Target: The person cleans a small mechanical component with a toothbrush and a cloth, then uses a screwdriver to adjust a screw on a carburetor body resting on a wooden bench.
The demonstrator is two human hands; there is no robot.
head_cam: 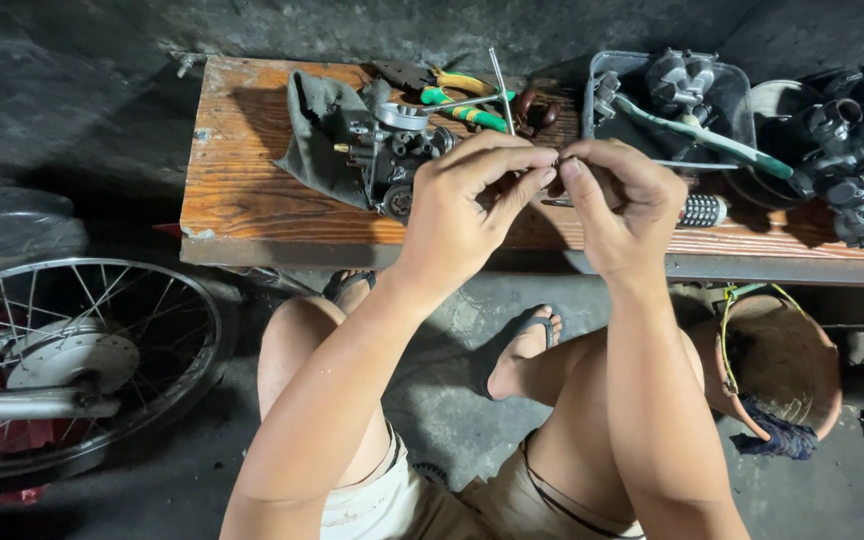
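Fingers (pixel 527 165) of the left hand (pixel 462 210) and right hand (pixel 622 205) meet tip to tip, pinching 1 small dark part (pixel 559 160) between them; part too small to identify. Both hands held above a wooden bench (pixel 242 200). Carburetor (pixel 392 155) sits on a grey rag (pixel 317 130) just beside the left hand. Pliers (pixel 442 85) lie behind it. Grey tray (pixel 672 95) of metal parts behind the right hand. Spoked wheel (pixel 72 360) on floor at left, well apart.
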